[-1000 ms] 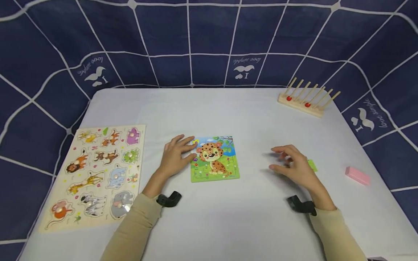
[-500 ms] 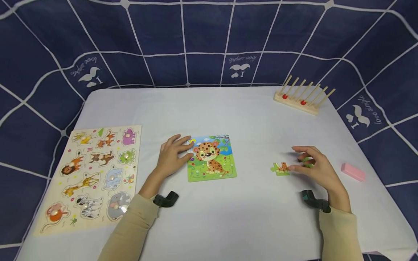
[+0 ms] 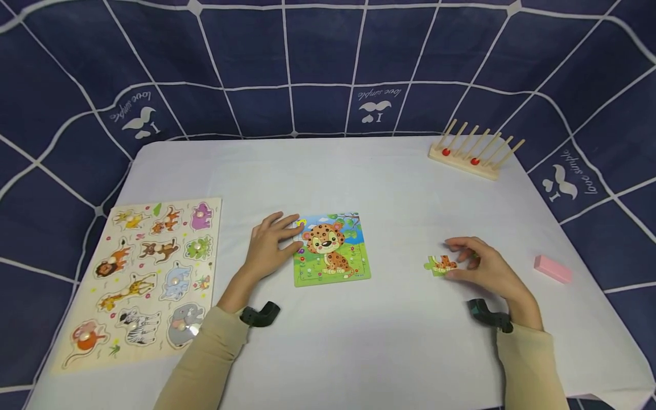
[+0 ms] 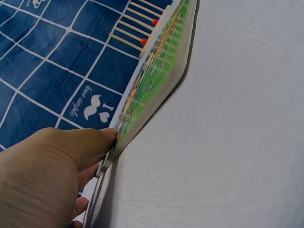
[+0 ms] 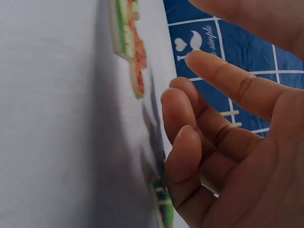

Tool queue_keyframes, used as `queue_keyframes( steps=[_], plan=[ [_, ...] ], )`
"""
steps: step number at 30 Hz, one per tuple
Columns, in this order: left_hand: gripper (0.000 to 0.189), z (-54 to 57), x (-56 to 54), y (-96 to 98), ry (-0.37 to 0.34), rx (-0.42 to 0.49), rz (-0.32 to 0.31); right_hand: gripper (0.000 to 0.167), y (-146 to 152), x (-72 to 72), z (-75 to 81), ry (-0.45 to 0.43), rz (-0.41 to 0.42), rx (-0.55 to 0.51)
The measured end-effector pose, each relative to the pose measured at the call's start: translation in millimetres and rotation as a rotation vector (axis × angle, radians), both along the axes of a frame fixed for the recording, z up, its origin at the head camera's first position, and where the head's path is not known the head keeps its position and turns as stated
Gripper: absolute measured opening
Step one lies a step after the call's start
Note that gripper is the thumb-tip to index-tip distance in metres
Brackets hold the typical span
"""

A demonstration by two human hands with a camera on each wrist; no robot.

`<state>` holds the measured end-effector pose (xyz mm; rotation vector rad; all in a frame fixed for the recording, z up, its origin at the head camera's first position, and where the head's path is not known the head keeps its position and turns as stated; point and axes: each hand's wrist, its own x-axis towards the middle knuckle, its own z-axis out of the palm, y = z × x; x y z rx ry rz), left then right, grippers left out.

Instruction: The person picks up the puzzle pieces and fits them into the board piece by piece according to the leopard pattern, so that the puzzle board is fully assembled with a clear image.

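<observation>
A square leopard jigsaw puzzle (image 3: 333, 245) lies in the middle of the white table. My left hand (image 3: 271, 245) rests at its left edge, thumb and fingertips on the border. In the left wrist view the thumb touches the green rim of the puzzle (image 4: 152, 88). To the right lies a loose jigsaw piece (image 3: 438, 265), green with orange spotted fur. My right hand (image 3: 484, 265) hovers beside that piece with loosely bent fingers, holding nothing. The right wrist view shows the spotted piece (image 5: 135, 52) and, below the fingers, part of another green piece (image 5: 166, 204), which the hand hides from the head view.
A wooden animal knob puzzle board (image 3: 148, 279) lies at the left. At the back right stands a wooden peg rack (image 3: 463, 162) with red beads on its base. A pink block (image 3: 552, 269) lies at the far right. Dark blue checked cloth (image 3: 328, 62) hangs behind the table.
My right hand moved right, leaving the spotted piece in sight on the table, then came slightly back left toward it. My left hand stays at the puzzle's edge. The head view shifted a little.
</observation>
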<state>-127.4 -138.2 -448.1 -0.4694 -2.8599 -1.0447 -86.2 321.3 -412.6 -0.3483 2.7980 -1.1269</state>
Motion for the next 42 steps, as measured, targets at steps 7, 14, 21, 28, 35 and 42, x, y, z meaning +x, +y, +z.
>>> queue_keyframes(
  steps=[7, 14, 21, 28, 35, 42],
  plan=[
    [0.041, -0.7, 0.2, -0.4, 0.007, 0.002, -0.005, 0.058, -8, 0.6, -0.9, -0.001, 0.026, 0.045],
    [0.040, -1.1, -0.4, -0.9, 0.012, 0.003, -0.003, 0.050, -8, -1.2, -3.5, 0.042, 0.014, 0.106],
    [0.040, 0.1, 0.4, -0.9, 0.008, 0.006, -0.002, 0.041, -8, -1.5, -4.2, 0.054, 0.016, 0.118],
    [0.040, -0.3, 0.2, -0.3, 0.007, 0.001, 0.001, 0.041, -8, -2.0, -5.4, 0.067, 0.020, 0.118],
    [0.040, -0.7, -0.2, -0.4, 0.002, -0.005, 0.001, 0.040, -11, -3.7, -7.0, 0.068, -0.012, 0.116],
    [0.041, -1.0, -0.3, -0.4, 0.002, -0.007, 0.002, 0.024, -16, -8.6, -0.7, 0.068, -0.038, -0.042]
  ],
)
